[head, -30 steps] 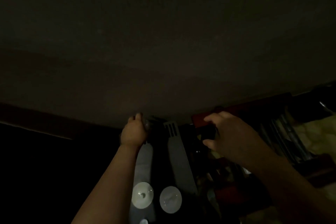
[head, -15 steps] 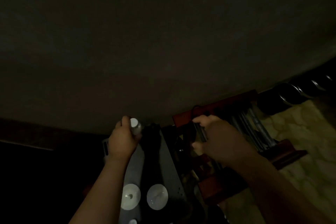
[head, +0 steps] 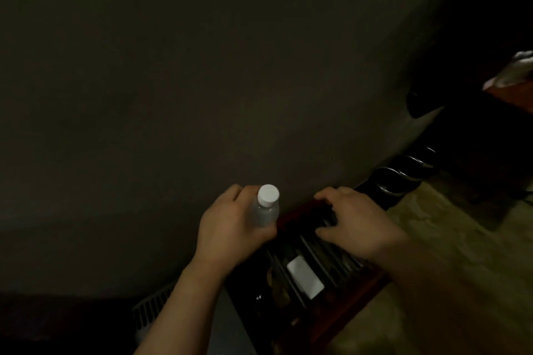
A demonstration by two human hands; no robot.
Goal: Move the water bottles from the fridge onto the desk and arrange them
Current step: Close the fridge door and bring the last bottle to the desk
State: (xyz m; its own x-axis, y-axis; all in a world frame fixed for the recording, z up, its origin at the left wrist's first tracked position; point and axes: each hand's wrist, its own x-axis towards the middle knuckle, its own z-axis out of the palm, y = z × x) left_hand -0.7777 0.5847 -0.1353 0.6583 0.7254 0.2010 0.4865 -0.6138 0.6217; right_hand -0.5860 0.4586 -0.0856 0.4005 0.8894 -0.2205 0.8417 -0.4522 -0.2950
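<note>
Bottle upright in the head view, long axis running up toward the camera, cap end nearest the lens, lower body hidden inside the left hand. Small clear plastic water bottle, pale and slightly cloudy in the dim light, with a round white screw cap standing clear above the fingers. Left hand wrapped around the bottle's body, thumb on the near side, fingers curled round the far side. Right hand just to the right of the bottle, apart from it, fingers half curled and spread, palm down, holding nothing that can be made out. Under and between both hands a dark red-edged rack of upright dark slats with a white card lying in it, below the right hand's wrist side. Beyond the right hand, a row of dark round rims. Yellowish patterned floor to the right of the right forearm. Grey vented panel beside the left forearm. Large dim plain wall fills everything above both hands. Whitish crumpled thing far right, too dark to identify.
</note>
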